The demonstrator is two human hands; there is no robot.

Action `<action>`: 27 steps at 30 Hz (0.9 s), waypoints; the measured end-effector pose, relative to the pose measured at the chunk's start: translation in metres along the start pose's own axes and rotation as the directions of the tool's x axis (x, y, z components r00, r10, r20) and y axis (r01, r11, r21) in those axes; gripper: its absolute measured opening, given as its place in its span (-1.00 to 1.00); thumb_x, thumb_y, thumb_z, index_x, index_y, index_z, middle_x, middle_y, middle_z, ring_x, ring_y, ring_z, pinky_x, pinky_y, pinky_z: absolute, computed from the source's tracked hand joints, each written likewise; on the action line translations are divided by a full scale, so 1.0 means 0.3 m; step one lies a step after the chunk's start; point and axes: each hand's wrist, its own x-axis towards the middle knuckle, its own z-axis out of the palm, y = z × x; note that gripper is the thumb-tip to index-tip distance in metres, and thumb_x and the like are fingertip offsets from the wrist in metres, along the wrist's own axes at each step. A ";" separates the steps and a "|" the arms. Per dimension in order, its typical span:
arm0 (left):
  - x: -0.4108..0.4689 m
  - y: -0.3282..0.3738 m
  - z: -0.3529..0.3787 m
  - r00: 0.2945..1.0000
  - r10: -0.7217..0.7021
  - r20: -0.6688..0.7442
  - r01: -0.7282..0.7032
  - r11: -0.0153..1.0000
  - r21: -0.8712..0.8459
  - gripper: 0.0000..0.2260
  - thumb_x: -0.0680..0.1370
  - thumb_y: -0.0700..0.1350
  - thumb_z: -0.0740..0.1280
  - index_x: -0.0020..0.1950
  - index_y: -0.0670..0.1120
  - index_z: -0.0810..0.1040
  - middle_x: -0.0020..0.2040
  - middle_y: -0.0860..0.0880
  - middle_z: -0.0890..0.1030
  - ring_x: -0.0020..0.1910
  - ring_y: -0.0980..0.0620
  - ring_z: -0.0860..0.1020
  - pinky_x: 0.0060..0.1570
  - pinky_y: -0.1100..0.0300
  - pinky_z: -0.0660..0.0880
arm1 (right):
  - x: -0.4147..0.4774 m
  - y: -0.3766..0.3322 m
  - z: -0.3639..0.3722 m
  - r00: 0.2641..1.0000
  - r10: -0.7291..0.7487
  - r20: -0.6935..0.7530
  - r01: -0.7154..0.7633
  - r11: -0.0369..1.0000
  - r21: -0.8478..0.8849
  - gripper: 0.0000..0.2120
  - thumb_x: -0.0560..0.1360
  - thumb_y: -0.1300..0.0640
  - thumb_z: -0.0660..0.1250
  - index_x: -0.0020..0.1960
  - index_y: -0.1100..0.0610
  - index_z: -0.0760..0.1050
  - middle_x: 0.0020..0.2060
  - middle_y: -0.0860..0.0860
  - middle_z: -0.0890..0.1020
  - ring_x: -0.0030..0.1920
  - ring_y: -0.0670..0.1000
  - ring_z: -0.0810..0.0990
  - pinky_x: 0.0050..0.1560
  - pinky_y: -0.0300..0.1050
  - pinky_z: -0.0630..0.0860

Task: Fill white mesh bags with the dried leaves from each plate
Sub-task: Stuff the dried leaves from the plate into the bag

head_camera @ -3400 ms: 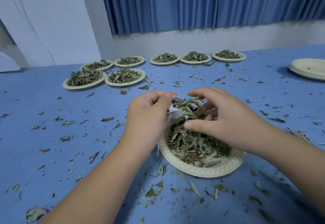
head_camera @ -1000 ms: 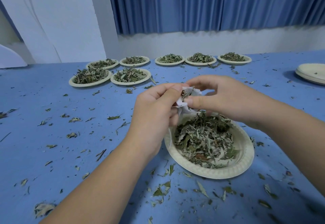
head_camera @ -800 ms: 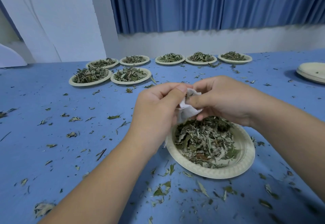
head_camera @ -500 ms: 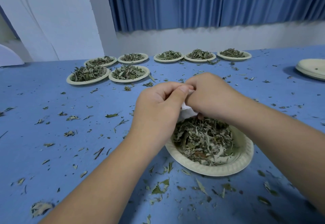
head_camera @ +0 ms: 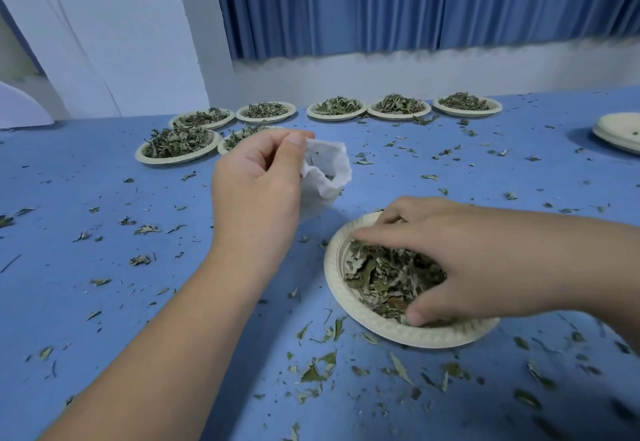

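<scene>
The left hand (head_camera: 256,194) pinches the rim of a small white bag (head_camera: 327,170) between thumb and curled fingers, holding it up with its mouth gaping, above the table (head_camera: 104,302) and just beyond the nearest plate (head_camera: 433,340). The right hand (head_camera: 450,260) is clawed down over the dried leaves (head_camera: 384,277) on that plate, fingers and thumb closing round a clump. A moment ago both hands met at the bag's mouth right over the plate, the right one stuffing leaves in. Now the right has dropped back for another grab and the left has drawn the bag off to the left. The work looks far from finished. This plate is still well heaped and the bag seems only partly filled, with little showing inside. Seven more full plates (head_camera: 173,160) wait along the back. A stack of emptied plates (head_camera: 620,132) at the far right suggests some are done. Loose scraps (head_camera: 318,369) litter the table.
</scene>
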 end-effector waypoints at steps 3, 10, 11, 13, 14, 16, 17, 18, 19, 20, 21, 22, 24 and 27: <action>0.002 -0.005 -0.004 1.000 0.021 0.006 -0.022 0.999 0.037 -0.79 0.60 -0.12 0.29 -0.16 0.04 0.65 -0.50 0.23 0.47 -0.48 0.24 0.38 -0.36 0.22 0.27 | 0.018 -0.012 0.035 0.999 -0.035 -0.012 0.035 0.998 -0.043 -0.26 0.47 -0.23 0.31 0.47 -0.34 -0.07 0.35 -0.30 0.08 0.39 -0.16 0.12 0.32 -0.05 0.33; -0.004 -0.026 0.008 0.998 0.050 0.042 -0.054 0.992 0.113 -0.81 0.60 -0.12 0.30 -0.14 0.06 0.65 -0.47 0.25 0.50 -0.45 0.28 0.42 -0.32 0.29 0.33 | 0.045 -0.017 0.091 0.997 -0.070 -0.015 0.068 0.992 -0.103 -0.51 0.55 -0.08 0.25 0.44 -0.16 0.21 0.27 -0.13 0.23 0.26 0.00 0.33 0.20 0.00 0.42; -0.005 -0.029 0.010 0.998 0.053 0.045 -0.059 0.990 0.131 -0.81 0.60 -0.12 0.30 -0.14 0.07 0.65 -0.45 0.26 0.52 -0.41 0.29 0.44 -0.30 0.34 0.35 | 0.046 -0.018 0.099 0.996 -0.079 -0.032 0.075 0.991 -0.112 -0.57 0.56 -0.06 0.24 0.41 -0.13 0.26 0.24 -0.11 0.26 0.21 0.02 0.38 0.15 0.02 0.44; -0.008 -0.030 0.012 0.997 0.059 0.046 -0.065 0.985 0.157 -0.81 0.60 -0.11 0.30 -0.15 0.10 0.64 -0.39 0.27 0.55 -0.37 0.32 0.46 -0.30 0.44 0.34 | 0.047 -0.021 0.111 0.992 -0.098 -0.076 0.087 0.986 -0.143 -0.65 0.58 0.00 0.19 0.36 -0.09 0.32 0.18 -0.09 0.30 0.12 0.04 0.43 0.07 0.02 0.47; -0.009 -0.031 0.014 0.997 0.060 0.045 -0.066 0.984 0.164 -0.80 0.60 -0.12 0.30 -0.15 0.11 0.64 -0.37 0.27 0.57 -0.35 0.33 0.47 -0.30 0.47 0.34 | 0.046 -0.022 0.115 0.989 -0.110 -0.096 0.095 0.983 -0.155 -0.67 0.58 0.02 0.17 0.34 -0.08 0.34 0.16 -0.08 0.32 0.09 0.03 0.45 0.05 0.01 0.48; -0.012 -0.034 0.016 0.997 0.064 0.051 -0.072 0.982 0.177 -0.80 0.59 -0.13 0.31 -0.16 0.11 0.63 -0.33 0.25 0.59 -0.32 0.33 0.48 -0.28 0.48 0.34 | 0.046 -0.023 0.120 0.984 -0.128 -0.121 0.107 0.980 -0.169 -0.72 0.59 0.02 0.15 0.30 -0.09 0.39 0.13 -0.09 0.35 0.07 0.01 0.47 0.02 -0.02 0.48; -0.013 -0.036 0.017 0.996 0.067 0.059 -0.076 0.980 0.184 -0.80 0.60 -0.13 0.31 -0.15 0.10 0.63 -0.34 0.24 0.58 -0.32 0.32 0.48 -0.27 0.47 0.34 | 0.046 -0.024 0.123 0.983 -0.132 -0.131 0.108 0.979 -0.174 -0.73 0.60 0.02 0.14 0.27 -0.09 0.41 0.12 -0.10 0.36 0.05 0.00 0.48 0.00 -0.04 0.48; -0.015 -0.038 0.018 0.995 0.069 0.068 -0.081 0.978 0.192 -0.81 0.60 -0.12 0.30 -0.14 0.09 0.64 -0.35 0.24 0.57 -0.33 0.31 0.47 -0.28 0.47 0.33 | 0.046 -0.025 0.124 0.980 -0.134 -0.145 0.107 0.978 -0.180 -0.74 0.60 0.03 0.13 0.25 -0.09 0.42 0.10 -0.10 0.37 0.03 -0.01 0.49 -0.02 -0.05 0.49; -0.015 -0.039 0.019 0.995 0.071 0.076 -0.085 0.976 0.200 -0.81 0.60 -0.12 0.30 -0.14 0.09 0.64 -0.37 0.26 0.55 -0.34 0.31 0.47 -0.28 0.48 0.32 | 0.046 -0.027 0.125 0.978 -0.136 -0.159 0.106 0.977 -0.187 -0.75 0.60 0.03 0.12 0.24 -0.09 0.43 0.09 -0.10 0.38 0.01 -0.01 0.49 -0.04 -0.08 0.48; -0.016 -0.040 0.020 0.994 0.071 0.083 -0.087 0.974 0.208 -0.81 0.60 -0.12 0.30 -0.14 0.09 0.63 -0.39 0.28 0.54 -0.34 0.31 0.46 -0.29 0.49 0.32 | 0.047 -0.028 0.125 0.976 -0.138 -0.168 0.104 0.975 -0.197 -0.76 0.61 0.02 0.11 0.23 -0.08 0.44 0.09 -0.11 0.38 0.00 -0.02 0.49 -0.06 -0.11 0.47; -0.018 -0.041 0.021 0.994 0.070 0.088 -0.088 0.973 0.215 -0.81 0.60 -0.12 0.30 -0.14 0.10 0.63 -0.40 0.29 0.53 -0.35 0.32 0.46 -0.30 0.50 0.31 | 0.047 -0.029 0.124 0.975 -0.142 -0.173 0.106 0.973 -0.204 -0.75 0.61 0.01 0.11 0.24 -0.06 0.44 0.09 -0.11 0.39 0.01 -0.03 0.49 -0.09 -0.15 0.45; -0.018 -0.041 0.022 0.993 0.070 0.092 -0.089 0.972 0.219 -0.81 0.60 -0.12 0.29 -0.14 0.09 0.63 -0.41 0.30 0.52 -0.35 0.32 0.46 -0.30 0.51 0.31 | 0.046 -0.028 0.123 0.973 -0.147 -0.179 0.109 0.973 -0.206 -0.74 0.61 -0.01 0.09 0.24 -0.06 0.45 0.09 -0.12 0.40 0.02 -0.05 0.49 -0.12 -0.18 0.42; -0.020 -0.043 0.024 0.993 0.071 0.098 -0.091 0.970 0.227 -0.82 0.61 -0.12 0.29 -0.12 0.06 0.64 -0.41 0.32 0.52 -0.35 0.34 0.46 -0.31 0.52 0.31 | 0.043 -0.026 0.120 0.968 -0.161 -0.192 0.119 0.970 -0.212 -0.72 0.61 -0.02 0.07 0.23 -0.08 0.46 0.08 -0.13 0.40 0.03 -0.07 0.47 -0.21 -0.22 0.31; -0.022 -0.045 0.025 0.992 0.074 0.104 -0.097 0.965 0.244 -0.83 0.61 -0.11 0.29 -0.10 0.04 0.65 -0.39 0.31 0.54 -0.35 0.34 0.46 -0.32 0.52 0.31 | 0.039 -0.022 0.125 0.956 -0.188 -0.225 0.141 0.967 -0.212 -0.70 0.60 0.00 0.05 0.23 -0.08 0.47 0.06 -0.14 0.41 0.03 -0.10 0.47 -0.23 -0.25 0.28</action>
